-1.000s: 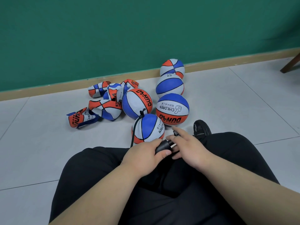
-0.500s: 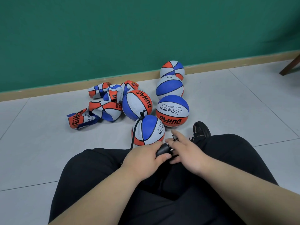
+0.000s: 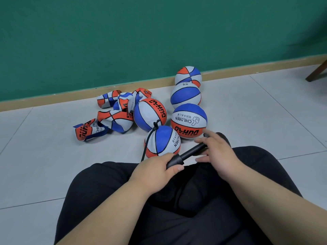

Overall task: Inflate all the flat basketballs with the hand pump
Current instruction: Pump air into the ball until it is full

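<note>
My left hand (image 3: 155,172) grips the black barrel of the hand pump (image 3: 187,155) over my lap. My right hand (image 3: 216,152) holds the pump's handle, and the rod is drawn out between the two hands. A thin black hose (image 3: 150,137) runs from the pump up to the top of a round blue, white and orange ball (image 3: 161,141) just in front of my knees. Several other inflated balls (image 3: 188,120) lie behind it. A heap of flat, crumpled balls (image 3: 113,115) lies to the left.
I sit on grey floor tiles in black trousers, with a black shoe (image 3: 224,137) behind my right hand. A green wall with a tan skirting board (image 3: 53,99) runs behind the balls. A wooden furniture leg (image 3: 316,71) shows at the far right.
My right hand has pulled the pump handle out to the right, so the rod is now exposed; earlier the hands were close together on the pump.
</note>
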